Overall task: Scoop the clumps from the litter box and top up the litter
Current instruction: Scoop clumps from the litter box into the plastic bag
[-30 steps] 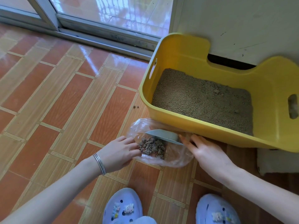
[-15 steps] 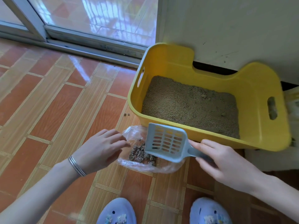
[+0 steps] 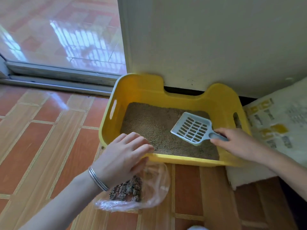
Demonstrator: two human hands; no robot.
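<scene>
- Head view: has carried the scoop [image 3: 192,129] away from above the bag [image 3: 157,185] since half a second ago. Holds it now over the litter [image 3: 149,127], toward the right end of the box [image 3: 182,159].
- Has lifted the left hand [image 3: 123,156] off the bag's edge to above the box's near rim, by its near left corner.
- Grips the scoop's handle with the right hand [image 3: 235,141], fingers curled round it over the near right corner. Blade tilted and pointing far-left, either just above the litter or touching it; cannot tell which.
- Left fingers loosely bent, grasping nothing; cannot tell whether the tips touch the rim.
- Scoop: pale blue-grey plastic, squarish blade with rows of oblong slots and low side walls, short hollowed handle.
- Box: yellow plastic with rounded corners, a slot handle in each end wall and a dip in the far wall. Litter fine, grainy, grey-tan, fairly level.
- Bag: thin, clear, crinkled film on the floor [image 3: 41,146] just before the box's near rim, with dark lumpy clumps [image 3: 127,190] inside, partly hidden behind the left wrist.
- Glossy orange-brown tiled floor; printed white sack [image 3: 274,123] beside the box's right end; thin metal bangle [image 3: 98,179] on the left wrist.
</scene>
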